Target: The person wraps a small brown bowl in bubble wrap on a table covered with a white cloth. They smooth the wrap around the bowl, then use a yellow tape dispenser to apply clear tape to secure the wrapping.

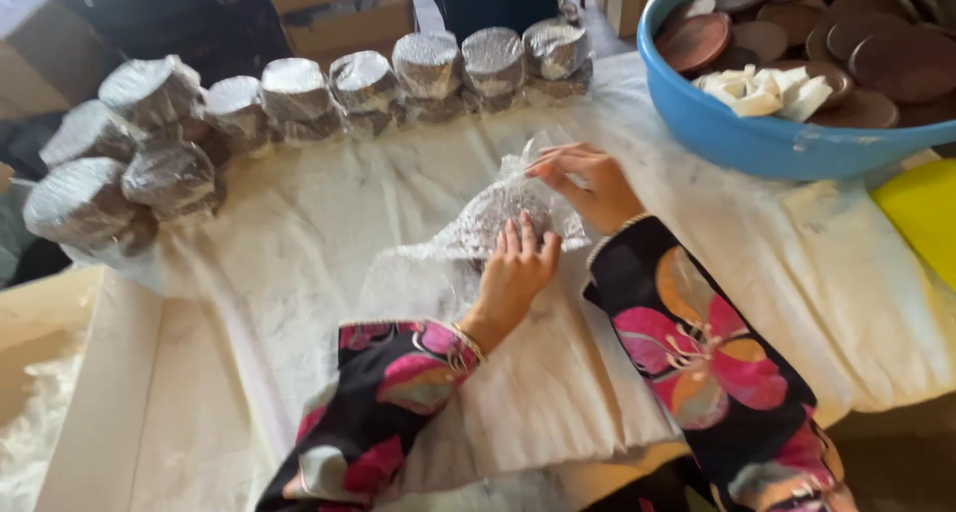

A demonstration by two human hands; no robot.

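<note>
A sheet of clear bubble wrap (pixel 428 263) lies on the white cloth (pixel 299 233) in the middle. It is folded over a dark round object (pixel 508 208) that shows only dimly through the plastic. My left hand (pixel 513 273) presses flat on the near side of this bundle. My right hand (pixel 588 183) pinches the wrap's upper edge just above the bundle. Both arms wear dark sleeves with pink flowers.
Several round bundles wrapped in bubble wrap (pixel 299 94) stand in a row along the far edge and pile up at the left. A blue basin (pixel 737 133) at the upper right holds brown round discs and white scraps. A yellow object (pixel 921 213) lies at the right edge.
</note>
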